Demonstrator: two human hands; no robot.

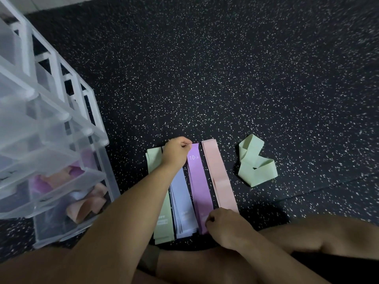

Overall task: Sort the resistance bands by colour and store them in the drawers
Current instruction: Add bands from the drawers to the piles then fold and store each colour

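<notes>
Lying flat on the speckled black floor (pixel 205 78), four strips form a side-by-side row in front of the seated person. From left to right they are the green stack (pixel 164 228), the blue stack (pixel 182 197), the purple band (pixel 199 181) and the pink stack (pixel 219 175). Each is long and flat and runs away from the person. The purple band carries white print reading "10 LB" near its far end (the smaller letters are faint).

The left hand (pixel 176 153) pinches the far end of the purple band with its fingers curled tight. The right hand (pixel 225 228) closes on the near end with its fingers curled under, and the knuckles hide the contact itself.

A loose green band (pixel 256 162) lies folded and twisted to the right, apart from the row. The clear drawer unit (pixel 51 140) stands at left, and its lower drawers hold crumpled pink and purple bands.
</notes>
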